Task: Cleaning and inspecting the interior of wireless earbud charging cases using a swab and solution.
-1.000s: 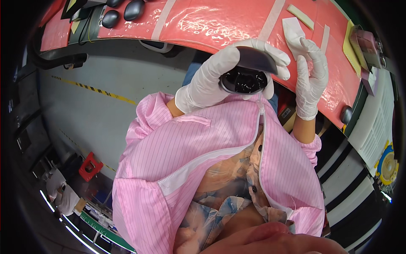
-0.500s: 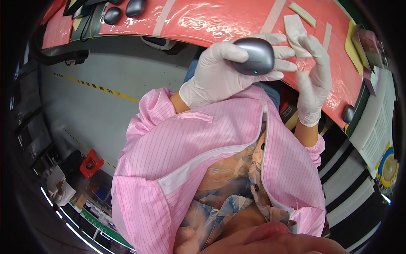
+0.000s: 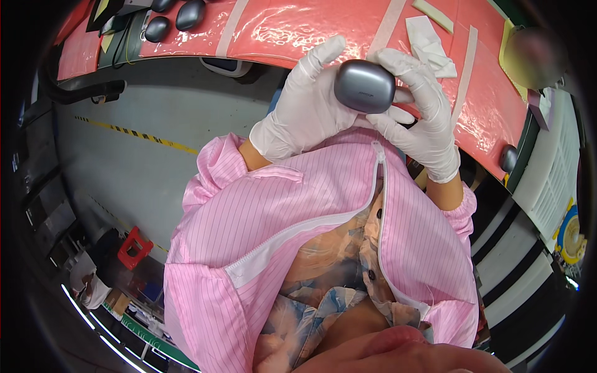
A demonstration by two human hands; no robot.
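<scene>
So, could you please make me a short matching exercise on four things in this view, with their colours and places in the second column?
Things:
1. rounded case
2. stool
3. crumpled cloth
4. jacket

Colours and places:
A. red, toward the lower left of the picture
B. pink with thin stripes, worn by the person
C. grey, at the gloved left hand and right hand
D. white, lying on the reddish mat

Right pairs: 1-C, 2-A, 3-D, 4-B

Head-worn fisheye, close and downward
</scene>
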